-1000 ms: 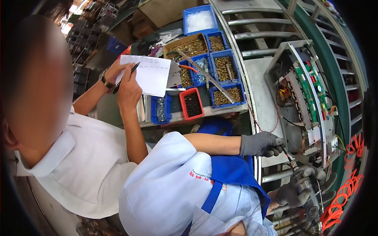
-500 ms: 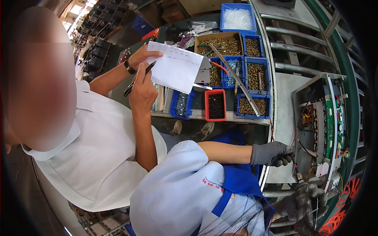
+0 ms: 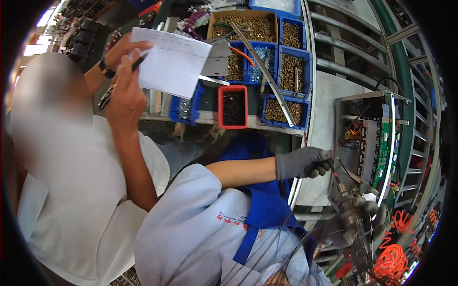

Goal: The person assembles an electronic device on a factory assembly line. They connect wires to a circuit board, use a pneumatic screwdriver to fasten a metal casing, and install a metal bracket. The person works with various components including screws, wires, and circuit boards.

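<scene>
My left hand point(image 3: 305, 163), in a grey glove, is closed at the fingertips near the tip of a driver bit and thin red and black wires. What lies in the pinch is too small to make out. My right hand point(image 3: 369, 217), also gloved, wraps round a metal-bodied power screwdriver point(image 3: 352, 214). Its slim bit points up toward my left fingers. Just beyond both hands stands an open metal chassis point(image 3: 348, 164) holding a green circuit board point(image 3: 383, 152), black parts and coloured wires.
Blue bins point(image 3: 307, 90) of brass fasteners, a red bin point(image 3: 221, 107) and a metal strip point(image 3: 267, 76) occupy the bench. At left, a co-worker point(image 3: 95, 162) holds paper point(image 3: 171, 59) and a pen point(image 3: 139, 62). Metal rollers point(image 3: 343, 35) run behind the chassis; a coiled orange hose point(image 3: 391, 262) hangs at lower right.
The whole view has shifted, so bench, chassis and co-worker appear farther left and higher. My left fingers stay pinched by the bit, and my right hand still grips the screwdriver.
</scene>
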A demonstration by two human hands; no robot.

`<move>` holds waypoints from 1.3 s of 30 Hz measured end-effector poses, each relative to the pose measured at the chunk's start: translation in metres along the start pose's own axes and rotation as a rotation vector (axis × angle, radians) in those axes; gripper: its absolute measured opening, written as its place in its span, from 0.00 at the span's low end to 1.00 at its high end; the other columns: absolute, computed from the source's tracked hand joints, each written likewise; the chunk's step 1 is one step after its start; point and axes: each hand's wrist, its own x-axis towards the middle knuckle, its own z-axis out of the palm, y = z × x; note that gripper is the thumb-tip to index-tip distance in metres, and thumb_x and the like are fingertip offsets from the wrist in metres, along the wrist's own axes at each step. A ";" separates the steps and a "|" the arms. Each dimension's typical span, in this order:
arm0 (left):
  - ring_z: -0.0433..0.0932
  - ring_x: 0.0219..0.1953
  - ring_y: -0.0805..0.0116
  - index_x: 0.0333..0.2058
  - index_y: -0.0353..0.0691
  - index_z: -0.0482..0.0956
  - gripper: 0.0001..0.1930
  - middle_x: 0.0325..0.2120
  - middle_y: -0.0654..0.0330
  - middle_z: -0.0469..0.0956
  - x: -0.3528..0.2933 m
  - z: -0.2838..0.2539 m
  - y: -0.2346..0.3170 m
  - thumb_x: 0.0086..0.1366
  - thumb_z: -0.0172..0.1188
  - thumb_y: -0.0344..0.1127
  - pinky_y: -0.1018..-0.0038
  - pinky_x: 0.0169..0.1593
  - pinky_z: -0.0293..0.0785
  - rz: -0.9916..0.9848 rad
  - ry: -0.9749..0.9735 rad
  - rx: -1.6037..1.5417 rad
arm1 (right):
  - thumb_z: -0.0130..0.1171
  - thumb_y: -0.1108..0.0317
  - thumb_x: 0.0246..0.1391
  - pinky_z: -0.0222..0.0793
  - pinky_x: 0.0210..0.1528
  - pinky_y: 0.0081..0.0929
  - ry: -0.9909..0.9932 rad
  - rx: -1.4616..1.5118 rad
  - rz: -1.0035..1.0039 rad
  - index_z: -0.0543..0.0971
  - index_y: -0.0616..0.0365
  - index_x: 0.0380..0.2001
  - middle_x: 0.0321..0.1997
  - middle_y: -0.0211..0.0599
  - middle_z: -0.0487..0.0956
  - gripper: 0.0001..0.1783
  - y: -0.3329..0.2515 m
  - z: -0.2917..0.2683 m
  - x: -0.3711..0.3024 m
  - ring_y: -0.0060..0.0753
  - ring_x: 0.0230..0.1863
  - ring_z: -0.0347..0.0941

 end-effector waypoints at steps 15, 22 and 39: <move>0.76 0.18 0.77 0.36 0.40 0.75 0.15 0.21 0.62 0.77 -0.070 -0.024 0.100 0.66 0.58 0.48 0.85 0.17 0.69 0.695 0.065 -0.003 | 0.54 0.51 0.58 0.72 0.56 0.50 -0.417 -0.306 0.251 0.44 0.58 0.67 0.59 0.66 0.64 0.44 0.032 0.065 0.006 0.61 0.56 0.70; 0.74 0.17 0.82 0.36 0.38 0.76 0.17 0.19 0.65 0.77 -0.130 -0.024 0.116 0.69 0.53 0.49 0.87 0.18 0.65 0.933 0.290 0.033 | 0.58 0.56 0.59 0.71 0.57 0.45 -0.769 0.008 0.003 0.40 0.49 0.69 0.60 0.69 0.63 0.46 0.057 0.097 0.007 0.63 0.59 0.67; 0.74 0.17 0.79 0.39 0.37 0.75 0.17 0.21 0.61 0.77 -0.183 -0.056 0.108 0.69 0.52 0.48 0.84 0.17 0.66 1.095 0.333 -0.017 | 0.70 0.82 0.39 0.72 0.59 0.44 -0.791 0.545 0.297 0.58 0.35 0.65 0.63 0.56 0.63 0.52 0.038 0.144 -0.031 0.63 0.64 0.60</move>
